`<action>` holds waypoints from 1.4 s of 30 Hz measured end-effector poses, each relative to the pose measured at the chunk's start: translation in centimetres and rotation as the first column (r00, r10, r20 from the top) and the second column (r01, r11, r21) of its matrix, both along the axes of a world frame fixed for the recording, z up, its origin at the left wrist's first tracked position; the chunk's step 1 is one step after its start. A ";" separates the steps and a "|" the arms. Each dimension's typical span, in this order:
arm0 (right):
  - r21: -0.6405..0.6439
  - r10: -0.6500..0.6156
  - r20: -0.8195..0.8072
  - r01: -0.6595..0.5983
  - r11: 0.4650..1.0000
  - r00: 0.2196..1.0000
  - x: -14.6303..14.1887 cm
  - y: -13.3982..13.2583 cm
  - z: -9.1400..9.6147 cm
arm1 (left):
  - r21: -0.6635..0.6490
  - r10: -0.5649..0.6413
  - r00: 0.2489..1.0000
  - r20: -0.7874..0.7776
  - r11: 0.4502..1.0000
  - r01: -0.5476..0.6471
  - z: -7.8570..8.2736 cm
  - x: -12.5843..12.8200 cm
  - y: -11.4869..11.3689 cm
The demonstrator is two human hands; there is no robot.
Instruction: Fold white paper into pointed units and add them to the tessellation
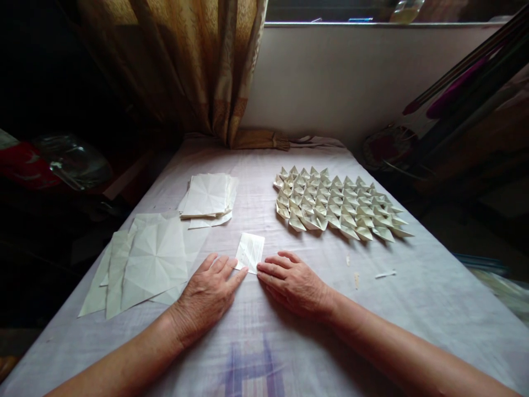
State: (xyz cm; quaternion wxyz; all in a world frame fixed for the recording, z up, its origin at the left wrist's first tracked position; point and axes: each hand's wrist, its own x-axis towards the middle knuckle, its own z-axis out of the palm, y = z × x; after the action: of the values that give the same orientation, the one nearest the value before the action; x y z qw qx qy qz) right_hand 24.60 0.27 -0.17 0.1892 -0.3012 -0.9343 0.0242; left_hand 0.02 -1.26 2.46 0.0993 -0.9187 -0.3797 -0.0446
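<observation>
A small folded piece of paper (250, 251) with printed lines lies on the table between my hands. My left hand (210, 286) rests palm down, fingers stretched out, its thumb and fingertips at the paper's lower left edge. From the other side my right hand (295, 281), also palm down with fingers extended, touches the lower right corner. Beyond it to the right stand several folded paper boats (334, 204) in close rows. Creased paper squares (155, 259) are spread out left of my left hand.
A neater stack of creased paper squares (206, 194) sits farther back. Near my right forearm lie a small white stick (385, 274) and tiny paper scraps (356, 280). A pale cloth (322, 353) covers the table. At the far edge hangs a gold curtain (223, 66).
</observation>
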 end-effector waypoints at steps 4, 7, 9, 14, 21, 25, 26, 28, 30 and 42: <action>-0.063 -0.026 -0.008 0.025 0.998 1.000 0.2 0.2 0.0 | -0.018 0.014 1.000 0.017 1.000 -0.014 -0.3 -0.6 0.0; -0.093 -0.090 0.020 0.092 0.991 0.996 0.1 0.7 0.0 | -0.024 0.016 1.000 0.022 1.000 -0.016 -0.4 -0.8 0.0; -0.096 -0.141 0.047 0.145 0.985 0.989 -0.1 1.2 0.0 | -0.024 0.021 0.999 0.025 0.999 -0.021 -0.4 -0.8 -0.1; -0.063 -0.267 0.063 0.271 0.960 0.962 -0.9 2.9 0.0 | -0.037 0.049 0.998 0.025 0.998 -0.048 -0.3 -0.6 -0.2; -0.069 -0.318 0.019 0.318 0.945 0.948 -1.0 3.5 -0.4 | -0.076 0.080 0.996 0.027 0.994 -0.077 -0.4 -0.6 -0.5; -0.072 -0.338 0.004 0.337 0.939 0.941 -1.1 3.3 -0.5 | -0.063 0.109 0.989 0.096 0.993 -0.103 -0.5 -0.9 -0.8; -0.073 -0.342 0.003 0.341 0.937 0.940 -1.1 3.2 -0.5 | -0.065 0.110 0.988 0.107 0.992 -0.104 -0.5 -1.0 -0.7; -0.077 -0.346 0.004 0.345 0.936 0.938 -1.2 3.2 -0.5 | -0.072 0.110 0.987 0.119 0.992 -0.102 -0.3 -1.0 -0.6; -0.079 -0.347 0.011 0.347 0.935 0.938 -1.2 3.2 -0.5 | -0.079 0.114 0.986 0.122 0.991 -0.105 0.0 -1.1 -0.4; -0.053 -0.431 0.003 0.431 0.901 0.902 -2.3 2.5 -0.6 | -0.101 0.283 0.936 0.212 0.959 -0.267 0.1 2.9 -0.1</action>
State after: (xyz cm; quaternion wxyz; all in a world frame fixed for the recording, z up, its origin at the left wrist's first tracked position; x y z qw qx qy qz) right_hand 22.33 2.75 -0.81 0.1859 -0.5050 -0.8428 0.0077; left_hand 2.88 -1.38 2.58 0.0287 -0.8486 -0.5144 -0.1202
